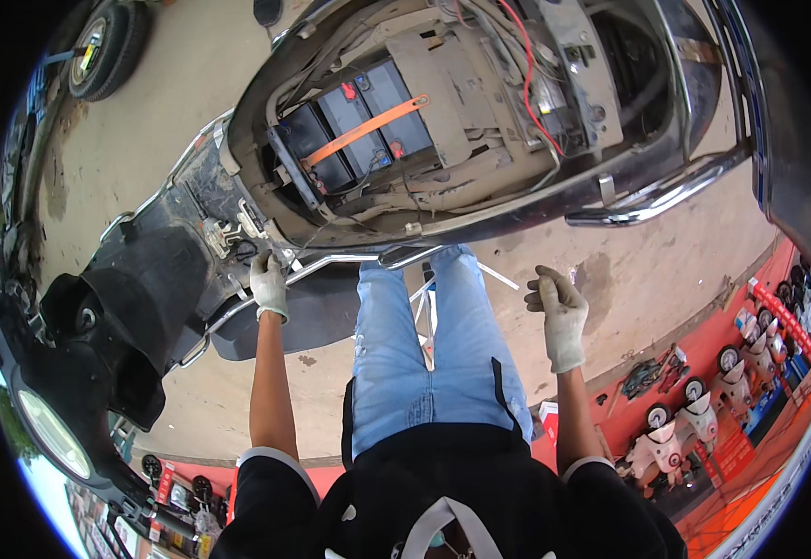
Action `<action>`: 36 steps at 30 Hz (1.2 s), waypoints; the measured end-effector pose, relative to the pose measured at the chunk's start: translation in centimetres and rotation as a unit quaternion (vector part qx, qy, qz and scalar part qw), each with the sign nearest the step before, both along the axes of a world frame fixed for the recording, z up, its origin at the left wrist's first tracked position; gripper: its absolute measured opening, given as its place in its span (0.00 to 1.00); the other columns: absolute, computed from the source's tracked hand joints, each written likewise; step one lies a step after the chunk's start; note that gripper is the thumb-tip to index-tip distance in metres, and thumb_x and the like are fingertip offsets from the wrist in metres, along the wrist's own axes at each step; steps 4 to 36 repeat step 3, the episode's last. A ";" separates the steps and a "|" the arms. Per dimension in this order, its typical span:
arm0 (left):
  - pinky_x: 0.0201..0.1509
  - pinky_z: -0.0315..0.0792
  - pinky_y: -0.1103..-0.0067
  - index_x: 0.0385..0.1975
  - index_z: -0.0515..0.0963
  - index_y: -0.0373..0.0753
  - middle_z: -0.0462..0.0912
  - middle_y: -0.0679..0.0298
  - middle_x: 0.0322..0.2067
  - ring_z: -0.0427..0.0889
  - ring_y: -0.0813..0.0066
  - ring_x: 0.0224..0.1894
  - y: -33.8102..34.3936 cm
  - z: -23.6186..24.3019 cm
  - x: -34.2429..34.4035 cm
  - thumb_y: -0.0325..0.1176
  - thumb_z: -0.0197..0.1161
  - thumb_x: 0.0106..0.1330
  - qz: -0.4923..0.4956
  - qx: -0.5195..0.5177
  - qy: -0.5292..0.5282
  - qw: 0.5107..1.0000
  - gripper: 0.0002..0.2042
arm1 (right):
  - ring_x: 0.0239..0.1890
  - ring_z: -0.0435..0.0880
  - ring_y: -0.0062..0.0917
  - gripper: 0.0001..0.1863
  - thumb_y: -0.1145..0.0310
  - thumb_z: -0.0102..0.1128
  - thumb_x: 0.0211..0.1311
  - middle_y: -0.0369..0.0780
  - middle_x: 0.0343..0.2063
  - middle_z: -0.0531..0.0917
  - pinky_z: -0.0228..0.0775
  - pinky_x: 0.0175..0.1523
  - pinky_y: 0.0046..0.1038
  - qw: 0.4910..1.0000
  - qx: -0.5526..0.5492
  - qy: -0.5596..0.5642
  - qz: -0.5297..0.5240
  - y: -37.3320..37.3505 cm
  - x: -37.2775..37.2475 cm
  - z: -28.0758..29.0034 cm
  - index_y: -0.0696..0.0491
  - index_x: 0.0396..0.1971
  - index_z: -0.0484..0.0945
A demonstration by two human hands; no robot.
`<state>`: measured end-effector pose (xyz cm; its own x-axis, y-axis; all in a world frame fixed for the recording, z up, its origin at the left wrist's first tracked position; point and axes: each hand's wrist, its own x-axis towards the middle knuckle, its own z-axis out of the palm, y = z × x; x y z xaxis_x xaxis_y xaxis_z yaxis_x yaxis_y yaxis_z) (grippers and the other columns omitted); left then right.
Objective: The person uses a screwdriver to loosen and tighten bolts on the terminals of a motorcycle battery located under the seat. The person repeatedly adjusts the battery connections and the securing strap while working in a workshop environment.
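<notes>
An electric scooter with its seat area uncovered lies across the view. My left hand (268, 282), in a pale work glove with darker fingertips, is closed beside the loose wires and connectors (228, 235) at the footboard (182, 219); what its fingertips hold, if anything, is too small to make out. My right hand (562, 317), gloved alike, is raised apart from the scooter, fingers loosely bent with nothing visible in them. In the open bay sit dark batteries (354, 116) with red and blue terminals, under an orange strap (365, 131). A red wire (528, 79) runs further right.
A chrome side rail (326, 267) runs along the scooter's near edge, with a chrome bar (647, 205) at the right. A loose wheel (112, 51) stands at the far left. Small white ride-on scooters (657, 447) and a tangle of parts (652, 374) line a red surface at the lower right.
</notes>
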<state>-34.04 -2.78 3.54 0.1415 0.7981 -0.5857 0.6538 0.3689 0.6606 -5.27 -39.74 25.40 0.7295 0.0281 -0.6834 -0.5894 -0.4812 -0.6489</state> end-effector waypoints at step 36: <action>0.42 0.76 0.78 0.49 0.73 0.37 0.79 0.64 0.38 0.79 0.75 0.36 -0.5 2.6 -1.4 0.29 0.57 0.66 0.056 -0.015 0.023 0.998 0.12 | 0.26 0.80 0.18 0.15 0.68 0.52 0.67 0.39 0.29 0.81 0.75 0.32 0.19 0.997 -0.016 0.029 -0.067 -6.0 0.3 -1.0 0.61 0.47 0.77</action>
